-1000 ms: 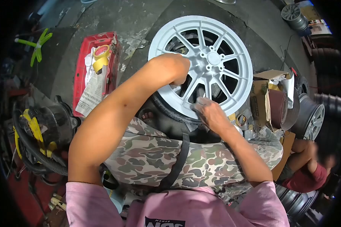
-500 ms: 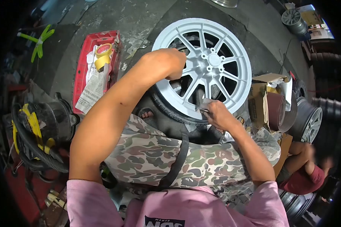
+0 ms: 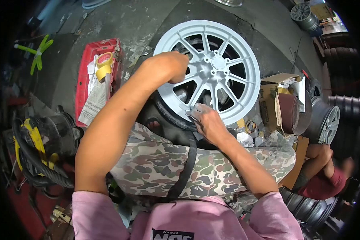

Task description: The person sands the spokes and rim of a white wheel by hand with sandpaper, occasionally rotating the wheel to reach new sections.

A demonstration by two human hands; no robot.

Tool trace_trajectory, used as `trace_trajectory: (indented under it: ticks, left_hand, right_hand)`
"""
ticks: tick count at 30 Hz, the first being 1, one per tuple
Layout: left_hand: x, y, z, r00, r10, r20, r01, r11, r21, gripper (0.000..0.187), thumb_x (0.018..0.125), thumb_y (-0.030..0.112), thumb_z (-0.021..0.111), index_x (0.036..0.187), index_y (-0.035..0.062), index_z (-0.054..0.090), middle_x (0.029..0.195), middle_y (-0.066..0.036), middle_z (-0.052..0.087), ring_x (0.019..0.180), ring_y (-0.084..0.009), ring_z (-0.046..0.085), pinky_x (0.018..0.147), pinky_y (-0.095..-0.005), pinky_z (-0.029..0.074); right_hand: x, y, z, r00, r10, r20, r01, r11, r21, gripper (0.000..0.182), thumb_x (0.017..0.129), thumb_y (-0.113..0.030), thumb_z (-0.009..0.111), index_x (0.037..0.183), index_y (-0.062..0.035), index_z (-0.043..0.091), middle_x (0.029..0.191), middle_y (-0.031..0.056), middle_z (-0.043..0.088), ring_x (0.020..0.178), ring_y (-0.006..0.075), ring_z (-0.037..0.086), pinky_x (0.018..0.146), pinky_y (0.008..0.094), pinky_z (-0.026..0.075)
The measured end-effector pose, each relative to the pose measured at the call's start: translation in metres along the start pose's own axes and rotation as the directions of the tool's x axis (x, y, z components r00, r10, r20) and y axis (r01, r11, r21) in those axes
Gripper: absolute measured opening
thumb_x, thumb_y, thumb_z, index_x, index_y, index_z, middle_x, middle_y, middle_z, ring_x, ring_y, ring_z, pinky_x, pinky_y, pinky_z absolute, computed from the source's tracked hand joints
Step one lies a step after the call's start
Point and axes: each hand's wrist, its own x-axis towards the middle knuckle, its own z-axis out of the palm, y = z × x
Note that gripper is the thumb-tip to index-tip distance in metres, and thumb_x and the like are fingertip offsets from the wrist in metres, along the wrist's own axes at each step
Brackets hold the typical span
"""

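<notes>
A pale grey-white car wheel [image 3: 250, 90] with several spokes lies face up in front of me, on top of a black tyre [image 3: 168, 114]. My left hand [image 3: 175, 66] is closed over the wheel's left side by the spokes; its fingertips are mostly hidden. At the lower part of the rim, my right hand [image 3: 207, 120] presses with bent, dust-whitened fingers. A small grey sheet, probably sandpaper [image 3: 189, 113], shows under those fingertips, mostly covered.
Left of the wheel is a red tray [image 3: 83, 76] with yellow masking tape [image 3: 104, 60] and newspaper [image 3: 95, 102]. A black vacuum [image 3: 56, 132] stands nearer me. On the right are a cardboard box [image 3: 270, 104], a brown abrasive roll [image 3: 288, 113], another wheel [image 3: 328, 120] and a seated person [image 3: 324, 180].
My right hand has slid left along the lower rim, and less of the grey sheet shows. The left hand keeps its place on the wheel. The whole view has shifted slightly.
</notes>
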Motion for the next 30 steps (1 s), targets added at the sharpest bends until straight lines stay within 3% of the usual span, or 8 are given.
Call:
trace_trajectory:
  ticks: [7, 12, 14, 18, 23, 27, 29, 30]
  left_hand:
    - [-0.007, -0.008, 0.006, 0.999, 0.013, -0.038, -0.014, 0.999, -0.033, 0.028, 0.077, 0.008, 0.059, 0.1, 0.0009, 0.073, 0.098, -0.025, 0.071, 0.095, -0.039, 0.07, 0.086, -0.044, 0.055]
    - [0.001, -0.001, 0.005, 0.999, 0.047, -0.003, -0.047, 0.999, 0.019, 0.028, 0.079, 0.009, 0.059, 0.102, 0.0014, 0.073, 0.1, -0.024, 0.071, 0.097, -0.0386, 0.069, 0.086, -0.0439, 0.054]
    - [-0.009, 0.003, 0.002, 0.999, 0.036, 0.013, -0.036, 0.999, 0.002, 0.028, 0.079, 0.009, 0.059, 0.102, 0.0015, 0.073, 0.1, -0.024, 0.071, 0.097, -0.0387, 0.069, 0.086, -0.0439, 0.054]
    - [-0.009, -0.008, 0.007, 1.0, 0.031, -0.005, -0.031, 0.999, -0.014, 0.03, 0.078, 0.008, 0.059, 0.104, 0.0017, 0.073, 0.1, -0.025, 0.071, 0.096, -0.0389, 0.07, 0.086, -0.044, 0.054]
    - [-0.004, -0.003, 0.006, 0.996, 0.057, -0.067, -0.055, 0.998, 0.032, 0.029, 0.081, 0.009, 0.058, 0.104, 0.0019, 0.073, 0.097, -0.027, 0.07, 0.095, -0.0386, 0.07, 0.086, -0.0439, 0.054]
    - [-0.012, -0.002, 0.01, 0.998, 0.052, -0.018, -0.053, 0.998, -0.03, 0.027, 0.08, 0.007, 0.057, 0.101, 0.0006, 0.073, 0.095, -0.025, 0.071, 0.091, -0.0384, 0.071, 0.083, -0.0438, 0.055]
    - [-0.011, -0.006, 0.01, 0.998, 0.064, -0.023, -0.065, 0.998, -0.006, 0.026, 0.081, 0.008, 0.057, 0.1, 0.0006, 0.073, 0.095, -0.025, 0.071, 0.09, -0.0386, 0.071, 0.083, -0.0437, 0.055]
    - [-0.012, -0.002, 0.007, 0.997, 0.069, -0.028, -0.069, 0.998, -0.003, 0.026, 0.081, 0.008, 0.057, 0.1, 0.0006, 0.073, 0.095, -0.025, 0.071, 0.09, -0.0386, 0.071, 0.083, -0.0437, 0.055]
  right_hand:
    - [-0.038, 0.015, -0.031, 0.982, 0.111, 0.156, -0.095, 0.989, -0.11, 0.034, 0.074, 0.002, 0.063, 0.108, 0.0003, 0.065, 0.12, 0.023, 0.061, 0.114, 0.039, 0.059, 0.099, 0.0446, 0.049]
    - [-0.004, -0.007, 0.0, 0.993, 0.074, 0.094, -0.07, 0.996, -0.048, 0.026, 0.079, 0.001, 0.058, 0.104, 0.0014, 0.066, 0.114, 0.0217, 0.062, 0.108, 0.0383, 0.061, 0.095, 0.0441, 0.051]
    - [-0.027, 0.011, -0.005, 1.0, -0.025, -0.011, 0.023, 0.99, -0.14, 0.025, 0.08, 0.001, 0.057, 0.104, 0.0015, 0.066, 0.111, 0.0208, 0.062, 0.107, 0.0379, 0.061, 0.094, 0.0445, 0.051]
    - [-0.045, 0.03, -0.018, 1.0, 0.023, 0.009, -0.021, 0.986, -0.168, 0.022, 0.079, 0.0, 0.06, 0.101, 0.0011, 0.066, 0.109, 0.0204, 0.062, 0.105, 0.0378, 0.062, 0.09, 0.0461, 0.052]
    - [0.009, 0.034, 0.015, 0.988, 0.095, 0.125, -0.096, 0.995, 0.001, 0.015, 0.075, -0.001, 0.065, 0.089, -0.0005, 0.067, 0.09, 0.0209, 0.064, 0.087, 0.0413, 0.065, 0.079, 0.0485, 0.054]
    - [-0.012, 0.043, -0.012, 0.981, 0.027, 0.193, -0.015, 0.998, -0.063, 0.013, 0.078, -0.004, 0.064, 0.09, -0.0011, 0.067, 0.094, 0.02, 0.066, 0.09, 0.0387, 0.066, 0.08, 0.0471, 0.054]
    - [-0.014, 0.049, -0.008, 0.988, -0.146, 0.045, 0.15, 0.984, -0.093, 0.011, 0.08, -0.004, 0.064, 0.09, -0.0005, 0.067, 0.097, 0.0192, 0.066, 0.091, 0.0376, 0.066, 0.081, 0.0461, 0.055]
    - [-0.01, 0.039, -0.003, 0.992, -0.073, 0.108, 0.088, 0.986, -0.14, 0.01, 0.082, -0.005, 0.062, 0.089, 0.0007, 0.066, 0.101, 0.0188, 0.066, 0.093, 0.037, 0.066, 0.083, 0.0449, 0.054]
